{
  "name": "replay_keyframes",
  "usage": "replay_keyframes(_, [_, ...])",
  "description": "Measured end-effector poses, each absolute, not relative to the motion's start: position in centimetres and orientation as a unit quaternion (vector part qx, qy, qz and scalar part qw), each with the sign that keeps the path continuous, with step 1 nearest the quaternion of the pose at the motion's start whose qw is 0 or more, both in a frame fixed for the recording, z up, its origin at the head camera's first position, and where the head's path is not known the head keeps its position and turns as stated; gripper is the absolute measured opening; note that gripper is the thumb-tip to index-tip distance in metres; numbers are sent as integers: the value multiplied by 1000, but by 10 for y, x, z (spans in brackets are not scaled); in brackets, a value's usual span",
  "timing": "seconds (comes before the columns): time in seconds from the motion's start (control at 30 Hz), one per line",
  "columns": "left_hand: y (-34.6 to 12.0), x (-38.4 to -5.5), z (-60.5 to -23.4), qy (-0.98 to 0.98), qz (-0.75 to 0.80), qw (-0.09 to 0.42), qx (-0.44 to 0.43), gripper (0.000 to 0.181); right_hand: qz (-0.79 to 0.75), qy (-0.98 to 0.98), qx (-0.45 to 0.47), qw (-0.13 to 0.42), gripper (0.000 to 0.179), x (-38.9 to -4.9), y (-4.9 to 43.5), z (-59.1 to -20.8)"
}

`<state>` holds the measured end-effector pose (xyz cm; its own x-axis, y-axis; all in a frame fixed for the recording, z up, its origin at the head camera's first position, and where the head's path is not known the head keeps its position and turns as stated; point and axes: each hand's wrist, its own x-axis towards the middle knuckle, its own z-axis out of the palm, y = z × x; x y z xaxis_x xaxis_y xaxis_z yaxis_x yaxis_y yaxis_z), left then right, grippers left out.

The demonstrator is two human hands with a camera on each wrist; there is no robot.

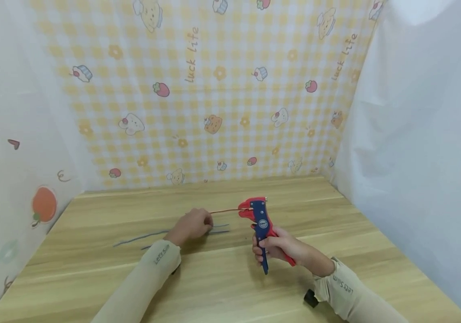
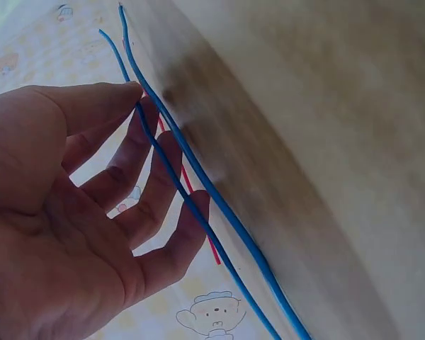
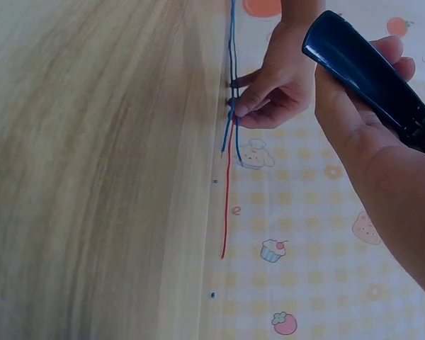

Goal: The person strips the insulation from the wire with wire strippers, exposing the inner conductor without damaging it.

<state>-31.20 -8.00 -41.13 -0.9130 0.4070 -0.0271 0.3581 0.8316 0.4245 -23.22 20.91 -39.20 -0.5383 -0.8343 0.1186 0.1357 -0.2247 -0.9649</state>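
Left hand [image 1: 191, 225], a little left of the frame's middle, pinches one thin red wire [image 1: 224, 211] between thumb and finger. From there it runs to the mouth of one wire stripper [image 1: 261, 224], right of center; whether the jaws bite it, I can't tell. Right hand [image 1: 283, 246] wraps its fingers round the tool's two handles, one dark blue, one red. Two blue wires [image 1: 143, 236], smooth and slightly wavy, pass beneath the left hand over the pale, wood-grained counter [image 1: 222, 287]. Two beige sleeves [image 1: 141, 282] of soft cloth cover the forearms. One yellow-and-white checked sheet [image 1: 238, 103], printed with cupcakes and strawberries, fills the upper frame.
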Motion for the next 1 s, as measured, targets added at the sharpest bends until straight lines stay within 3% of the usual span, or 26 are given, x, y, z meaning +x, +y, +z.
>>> replay_keyframes(0.57, [-82,-319,-411,955,203,98,194,9,-700,529,-335,342,19,-231,208,-391])
replay_keyframes(0.83, [-85,-321,-404,949,230,81,201,5,-700,535,-331,338,19,-232,211,-391])
replay_keyframes(1.0, [-86,-323,-403,947,253,68,189,13,-700,535,-329,340,19,-232,213,-391])
